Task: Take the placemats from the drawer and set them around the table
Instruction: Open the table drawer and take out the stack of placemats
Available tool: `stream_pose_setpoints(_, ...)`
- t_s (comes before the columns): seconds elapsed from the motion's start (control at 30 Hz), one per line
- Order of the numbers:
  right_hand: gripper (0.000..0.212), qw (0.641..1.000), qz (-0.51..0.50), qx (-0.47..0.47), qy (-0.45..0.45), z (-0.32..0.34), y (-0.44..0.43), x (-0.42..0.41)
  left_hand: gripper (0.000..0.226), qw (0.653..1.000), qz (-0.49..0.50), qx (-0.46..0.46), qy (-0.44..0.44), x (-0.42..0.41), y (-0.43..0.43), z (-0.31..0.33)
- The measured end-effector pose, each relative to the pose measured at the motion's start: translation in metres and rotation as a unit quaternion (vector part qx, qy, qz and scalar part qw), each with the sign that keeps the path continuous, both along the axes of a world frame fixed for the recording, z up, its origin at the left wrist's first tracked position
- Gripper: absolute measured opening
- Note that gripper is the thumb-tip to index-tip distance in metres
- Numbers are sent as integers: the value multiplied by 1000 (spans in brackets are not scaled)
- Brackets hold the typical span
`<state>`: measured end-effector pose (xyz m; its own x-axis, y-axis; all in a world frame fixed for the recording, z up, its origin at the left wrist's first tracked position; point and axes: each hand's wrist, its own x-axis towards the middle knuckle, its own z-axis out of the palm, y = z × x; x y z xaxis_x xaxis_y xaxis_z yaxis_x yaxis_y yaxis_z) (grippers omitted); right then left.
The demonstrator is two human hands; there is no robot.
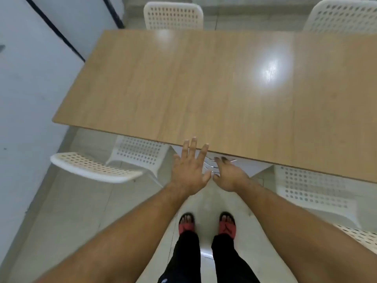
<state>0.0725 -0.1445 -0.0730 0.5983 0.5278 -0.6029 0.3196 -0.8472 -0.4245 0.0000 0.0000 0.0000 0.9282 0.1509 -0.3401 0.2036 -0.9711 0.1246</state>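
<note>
Head view, looking down. Nearest: two feet in red sandals (207, 224) on a pale tiled floor (71, 211), black trousers above them. Both bare forearms reach forward. Left hand (188, 170) flat, fingers spread, empty, fingertips over the near edge of the table (204, 88). Right hand (229, 175) just beside it, fingers reaching under the table edge toward a white drawer front (244, 163); blurred, so cannot tell whether it grips anything. Placemats not visible; drawer interior hidden. White perforated chairs: one near left (98, 167), one near right (312, 193), two at the far side (173, 16). Tabletop is light wood with a bright glare patch.
</note>
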Motion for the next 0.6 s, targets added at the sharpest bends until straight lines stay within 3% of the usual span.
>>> stream_pose_setpoints(0.2, 75, 998, -7, -67, -14, -31, 17, 4, 82, 999, -9, 10, 33, 12, 16, -52)
stream_pose_setpoints(0.3, 72, 996, -30, -74, -43, -30, 21, -5, 84, 1000, -12, 16, 19, 8, 18, -60)
stream_pose_setpoints(0.47, 72, 993, -15, -112, -12, -12, 24, -25, 79, 1000, -11, -8, 19, 1, 18, -52)
stream_pose_setpoints(0.6, 45, 995, 20, -101, -15, 19, 20, -46, 71, 999, -9, -46, 18, -16, 13, -43)
